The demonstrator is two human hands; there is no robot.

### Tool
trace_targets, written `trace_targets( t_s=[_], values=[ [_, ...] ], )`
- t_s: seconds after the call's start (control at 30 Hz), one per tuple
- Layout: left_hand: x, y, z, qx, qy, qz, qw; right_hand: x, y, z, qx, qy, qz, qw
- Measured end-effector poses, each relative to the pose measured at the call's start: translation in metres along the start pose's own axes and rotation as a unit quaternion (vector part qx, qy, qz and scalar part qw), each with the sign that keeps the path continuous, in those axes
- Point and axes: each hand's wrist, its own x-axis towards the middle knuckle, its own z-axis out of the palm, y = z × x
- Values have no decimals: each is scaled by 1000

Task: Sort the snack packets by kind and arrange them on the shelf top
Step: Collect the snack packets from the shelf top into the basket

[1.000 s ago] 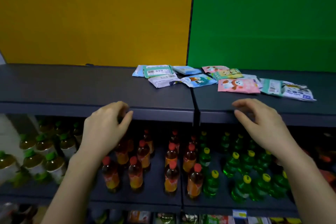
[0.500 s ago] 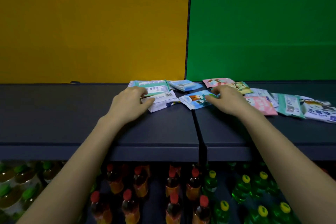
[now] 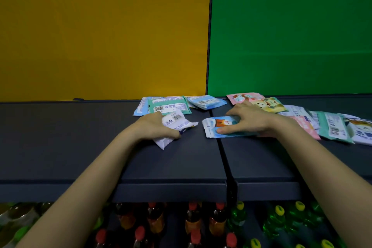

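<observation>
Several snack packets lie scattered on the dark shelf top [image 3: 181, 163]. My left hand [image 3: 155, 128] grips a white packet [image 3: 177, 125] lying back side up, just in front of a green packet [image 3: 169, 106] and a light blue one [image 3: 141, 107]. My right hand [image 3: 249, 122] presses on a blue packet with a fox picture [image 3: 219, 127], thumb on its near edge. Behind that hand lie a pink packet [image 3: 241, 96] and a yellow bear packet [image 3: 267, 104]. Another blue packet [image 3: 207, 102] sits at the back middle.
More packets, pink [image 3: 306, 127], green [image 3: 332, 127] and white [image 3: 362, 131], trail off to the right. A seam [image 3: 221, 147] splits the shelf top. Yellow and green wall panels stand behind. Bottles with red [image 3: 193, 217] and yellow caps [image 3: 279, 215] fill the shelf below.
Both hands rose from the shelf's front edge to the packets. The left hand closed on the white packet and drew it nearer; the right settled on the blue fox packet.
</observation>
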Motion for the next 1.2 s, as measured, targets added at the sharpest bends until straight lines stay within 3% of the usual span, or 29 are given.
trace_targets(
  t_s=[0.13,0.23,0.43,0.6,0.73,0.87,1.2],
  values=[
    [-5,-4,-2,-59,77,-5,995,-2,-4,-3,74,-14,23,997],
    [-11,-11,-7,-156,88,-14,984,0,-9,-6,80,-23,39,996],
    [-52,-29,-15,-412,86,0,907,-8,-32,-9,192,64,15,979],
    [-116,-66,-27,-428,204,-30,880,-11,-85,5,409,54,-32,910],
    [-188,-109,-24,-432,312,-70,843,-19,-159,25,490,38,-97,866],
    [-285,-170,-10,-441,386,-138,798,-37,-251,62,545,-44,-143,825],
    [-528,-305,55,-439,529,-356,632,-139,-493,207,522,-279,-225,775]
  ],
)
